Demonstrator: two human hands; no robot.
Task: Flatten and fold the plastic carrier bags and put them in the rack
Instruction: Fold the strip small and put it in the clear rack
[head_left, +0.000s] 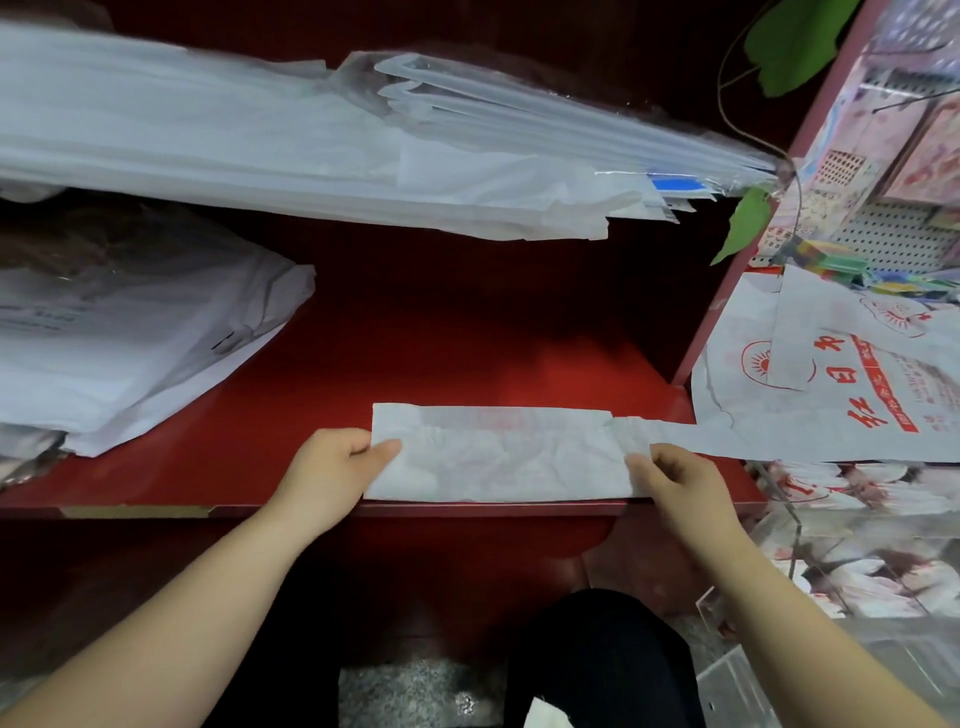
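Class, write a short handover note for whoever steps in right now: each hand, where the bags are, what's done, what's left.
Left hand pinches the folded bag's left end; right hand pinches its right end.
The bag lies as a flat band at the red shelf's front edge.
Printed bags wait unfolded at right; a stack sits on the shelf's left.
Left: likely fold the band shorter, stow it, then the rest.

Two hands, mine: left hand (332, 467), right hand (675, 483). One folded bag (493, 457). Two stacks on rack (467, 338): upper stack (260, 145), lower stack (130, 338). Two printed bags (831, 364) at right. Two green leaves (795, 47).
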